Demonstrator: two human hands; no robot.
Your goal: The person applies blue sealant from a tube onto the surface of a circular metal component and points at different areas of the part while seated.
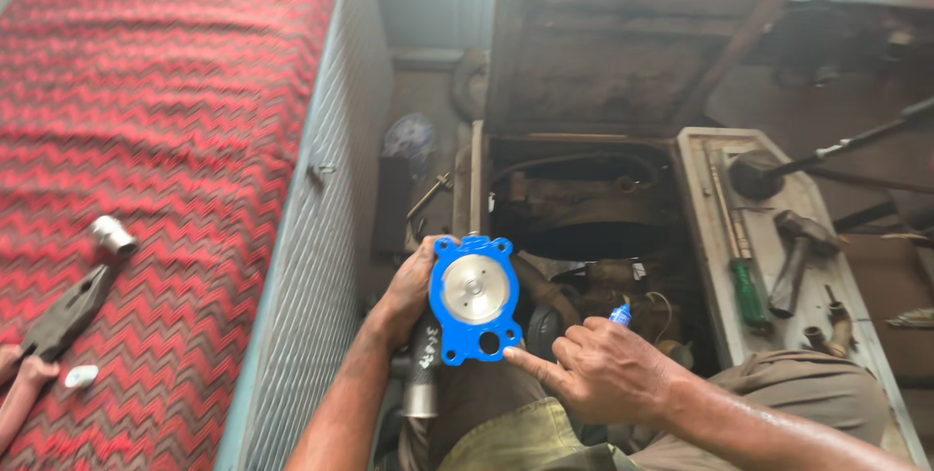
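Covering the whole left side, a red zigzag-patterned cloth (pixel 146 140) over a raised flat surface, edged on its right by a pale ribbed metal side panel (pixel 331 237). Filling the upper middle, a raised rusty hatch lid (pixel 603 43) above an open engine bay (pixel 584 228), dark hoses and greasy parts inside. Lying to the right of the bay, a grimy metal tool tray (pixel 705 237) carrying a green-handled screwdriver (pixel 747 291), a hammer (pixel 796 252) and small fittings near its lower end. Resting on the cloth at far left, dark pliers (pixel 68 315) with pink grips, a small silver socket (pixel 114 235) just beyond the jaws, a tiny white piece beside the handles.

Held up over the bay's near edge, between both hands, a blue water-pump housing (pixel 474 301) with a round silvery disc in its centre, bolt holes around the rim and a dark pipe stub hanging below its lower left corner. Clamped on the housing's left edge from behind, left hand (pixel 407 296), thumb at the rim, fingers hidden at the back. Curled loosely just right of the housing, right hand (pixel 603 366), forefinger stretched out and touching the lower right corner near a bolt hole, other fingers closed around a small blue-capped tube (pixel 621 313) poking up above the knuckles. Below the hands, olive trousers over bent knees.
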